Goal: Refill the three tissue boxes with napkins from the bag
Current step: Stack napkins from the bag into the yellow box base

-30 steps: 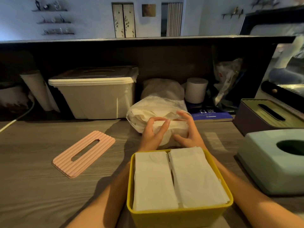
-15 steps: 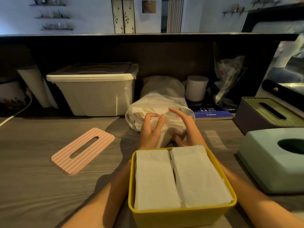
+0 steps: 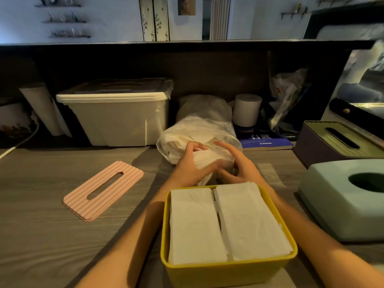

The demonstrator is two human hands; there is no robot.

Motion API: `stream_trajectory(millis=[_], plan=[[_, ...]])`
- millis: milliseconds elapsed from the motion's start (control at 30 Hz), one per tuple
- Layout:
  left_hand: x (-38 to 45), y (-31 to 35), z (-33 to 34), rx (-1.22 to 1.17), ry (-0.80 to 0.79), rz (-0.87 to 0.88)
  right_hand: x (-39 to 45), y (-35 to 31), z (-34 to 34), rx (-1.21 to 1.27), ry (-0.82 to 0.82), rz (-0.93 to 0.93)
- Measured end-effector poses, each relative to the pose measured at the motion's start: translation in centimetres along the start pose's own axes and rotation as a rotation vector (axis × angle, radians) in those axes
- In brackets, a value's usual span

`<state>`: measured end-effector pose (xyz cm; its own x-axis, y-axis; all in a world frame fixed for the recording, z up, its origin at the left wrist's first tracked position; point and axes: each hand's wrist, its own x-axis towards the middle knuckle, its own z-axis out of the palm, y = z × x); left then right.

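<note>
Napkins (image 3: 207, 161) in a wad sit at the mouth of the clear plastic bag (image 3: 197, 132), just behind the yellow tissue box (image 3: 228, 269), which holds two white stacks. Left hand (image 3: 187, 165) grips the wad; right hand (image 3: 236, 165) curls its fingers round it from the other side. Left of the box lies the pink slotted lid (image 3: 104, 190); right of it, a green tissue box (image 3: 340, 204).

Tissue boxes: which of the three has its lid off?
The yellow box nearest the camera: open-topped, napkins showing. The mint box and purple box at right remain covered.
</note>
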<state>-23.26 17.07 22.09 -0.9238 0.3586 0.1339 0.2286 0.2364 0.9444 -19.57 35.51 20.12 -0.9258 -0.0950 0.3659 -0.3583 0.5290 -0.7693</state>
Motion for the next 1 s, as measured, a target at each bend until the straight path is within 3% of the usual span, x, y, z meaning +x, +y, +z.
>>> stream_trajectory(millis=[100, 200, 300, 367, 600, 800, 1000], plan=[[0.1, -0.4, -1.3, 0.214, -0.043, 0.060, 0.1, 0.0, -0.8, 0.063, -0.032, 0.044], [0.1, -0.3, -2.2, 0.176, 0.004, 0.094, 0.3, -0.3, -1.7, 0.171, -0.015, 0.053], [0.3, 0.2, -2.6, 0.126, -0.121, 0.033, 0.8, -1.3, -2.5, 0.305, 0.021, 0.061], [0.1, 0.3, -2.4, 0.000, -0.222, -0.082, 1.1, -1.9, -2.4, 0.296, 0.021, 0.029], [-1.0, 0.6, -1.3, -0.552, -0.341, -0.330, 1.7, -2.6, -1.5, 0.206, 0.064, -0.005], [-0.5, -0.2, -1.0, -0.573, -0.339, -0.378, 2.7, -2.9, -1.4, 0.171, 0.208, 0.040], [-0.5, 0.7, -0.7, -0.589, -0.343, -0.382, 2.9, -4.0, -1.1, 0.079, 0.363, -0.034]])
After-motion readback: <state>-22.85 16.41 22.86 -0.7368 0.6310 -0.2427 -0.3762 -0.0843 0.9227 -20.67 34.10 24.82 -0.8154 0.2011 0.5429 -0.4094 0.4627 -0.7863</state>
